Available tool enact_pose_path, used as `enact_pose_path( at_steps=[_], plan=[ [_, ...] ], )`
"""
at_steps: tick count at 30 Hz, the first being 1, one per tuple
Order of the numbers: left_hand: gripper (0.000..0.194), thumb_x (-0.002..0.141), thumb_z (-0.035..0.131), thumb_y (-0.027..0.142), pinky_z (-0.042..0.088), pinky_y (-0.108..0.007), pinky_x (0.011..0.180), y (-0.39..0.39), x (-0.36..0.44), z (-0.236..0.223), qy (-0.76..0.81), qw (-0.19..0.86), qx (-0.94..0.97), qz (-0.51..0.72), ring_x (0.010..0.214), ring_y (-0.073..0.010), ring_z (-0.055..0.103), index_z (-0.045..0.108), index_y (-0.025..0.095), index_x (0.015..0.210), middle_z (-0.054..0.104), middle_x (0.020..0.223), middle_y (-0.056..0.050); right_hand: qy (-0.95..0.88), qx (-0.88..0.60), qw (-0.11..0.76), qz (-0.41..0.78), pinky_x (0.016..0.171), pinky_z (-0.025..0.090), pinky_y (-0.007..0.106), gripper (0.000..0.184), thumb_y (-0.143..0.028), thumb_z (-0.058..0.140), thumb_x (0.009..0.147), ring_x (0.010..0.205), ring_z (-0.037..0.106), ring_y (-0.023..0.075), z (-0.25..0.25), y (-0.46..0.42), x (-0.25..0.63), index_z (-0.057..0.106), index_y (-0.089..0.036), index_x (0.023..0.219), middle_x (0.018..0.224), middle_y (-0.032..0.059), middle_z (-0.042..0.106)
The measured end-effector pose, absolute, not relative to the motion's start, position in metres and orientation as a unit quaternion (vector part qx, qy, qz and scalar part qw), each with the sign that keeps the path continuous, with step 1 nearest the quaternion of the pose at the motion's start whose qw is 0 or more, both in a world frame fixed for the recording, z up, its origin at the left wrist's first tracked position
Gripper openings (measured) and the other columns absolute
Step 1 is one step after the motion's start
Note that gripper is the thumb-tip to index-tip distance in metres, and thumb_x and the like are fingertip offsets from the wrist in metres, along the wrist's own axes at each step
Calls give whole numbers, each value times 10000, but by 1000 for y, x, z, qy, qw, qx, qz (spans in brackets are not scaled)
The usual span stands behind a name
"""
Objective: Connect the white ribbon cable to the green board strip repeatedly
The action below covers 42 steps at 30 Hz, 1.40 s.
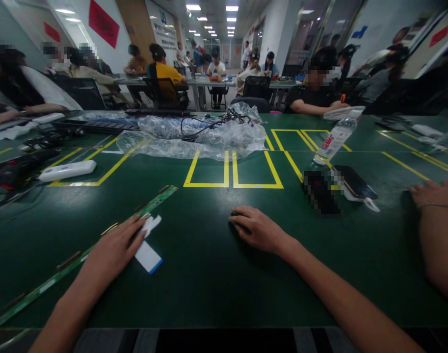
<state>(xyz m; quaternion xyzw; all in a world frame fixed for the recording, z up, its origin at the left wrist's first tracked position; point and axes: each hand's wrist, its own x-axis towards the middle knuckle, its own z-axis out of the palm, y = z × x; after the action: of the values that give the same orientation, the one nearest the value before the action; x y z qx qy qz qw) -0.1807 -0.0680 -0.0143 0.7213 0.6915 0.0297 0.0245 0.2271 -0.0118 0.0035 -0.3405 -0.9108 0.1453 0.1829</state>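
My left hand (pixel 111 247) lies over a long, narrow green circuit board (pixel 159 200) that runs diagonally across the left of the table. Its fingers close over the board near the far end, and their undersides are hidden. A white flat ribbon cable (pixel 148 257) with a blue end sticks out beside the thumb and fingertips. Resting on the green tabletop (pixel 197 274), my right hand (pixel 258 229) has loosely bent fingers with a gap between thumb and fingers. I see nothing held in it.
Crumpled clear plastic wrap (pixel 209 135) with black cables (pixel 224 120) lies ahead. A white handheld device (pixel 67 170) is at left. A water bottle (pixel 336 137) and a phone (pixel 354 182) stand or lie at right. Another person's arm (pixel 439 230) rests at the right edge.
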Motion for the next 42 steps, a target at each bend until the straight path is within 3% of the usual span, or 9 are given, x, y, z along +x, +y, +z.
enact_pose_path(
  at_steps=[7,12,17,25,30,35,38,42],
  plan=[
    [729,996,200,525,356,-531,1122,-69,-274,-23,819,30,572,-25,1445,-370,378,376,43,1514,344,1593,-206,-913,-346,163,144,1046,470,486,344,-208,524,973,1281,537,286,3,-13,226,653,-186,1291,1390,148,588],
    [739,998,182,510,337,-571,1112,-64,-280,-28,818,43,573,-38,1475,-415,290,318,22,1536,305,1602,-236,-911,-347,168,147,1048,463,497,341,-215,522,973,1268,547,290,1,-12,225,662,-184,1282,1377,156,598],
    [765,996,179,539,357,-653,1048,-65,-275,-26,817,42,575,-24,1431,-493,318,320,15,1537,290,1596,-269,-912,-345,166,150,1045,463,507,343,-213,529,968,1279,539,296,-1,-12,224,664,-186,1282,1384,159,595],
    [750,993,121,600,327,-692,1046,-64,-272,-17,825,44,561,-62,1430,-524,295,280,163,1581,288,1606,-236,-915,-348,149,139,1049,458,499,340,-231,525,979,1272,542,293,0,-13,225,655,-183,1290,1389,156,585],
    [761,983,138,629,324,-722,1020,-65,-268,-17,827,37,560,-41,1415,-564,288,281,181,1582,261,1603,-272,-916,-350,142,137,1062,452,494,355,-236,526,979,1296,526,290,2,-13,224,641,-187,1311,1404,151,577],
    [783,969,171,667,217,-810,1007,-68,-265,-16,841,60,537,-28,1428,-614,172,234,202,1596,180,1625,-278,-917,-351,137,131,1061,455,490,355,-235,519,982,1295,525,290,3,-14,223,640,-178,1310,1403,154,577],
    [745,983,158,650,237,-804,1013,-68,-266,-20,837,35,545,-35,1442,-589,167,253,228,1591,181,1643,-226,-918,-351,135,128,1058,457,483,351,-237,517,985,1292,523,291,1,-14,223,643,-166,1305,1399,159,576],
    [631,1034,168,472,355,-685,1064,-63,-249,-27,783,-60,619,-27,1455,-474,292,466,151,1489,391,1566,-200,-918,-350,134,129,1063,450,485,351,-234,517,986,1293,522,290,1,-13,223,642,-166,1307,1401,160,574]
  ],
)
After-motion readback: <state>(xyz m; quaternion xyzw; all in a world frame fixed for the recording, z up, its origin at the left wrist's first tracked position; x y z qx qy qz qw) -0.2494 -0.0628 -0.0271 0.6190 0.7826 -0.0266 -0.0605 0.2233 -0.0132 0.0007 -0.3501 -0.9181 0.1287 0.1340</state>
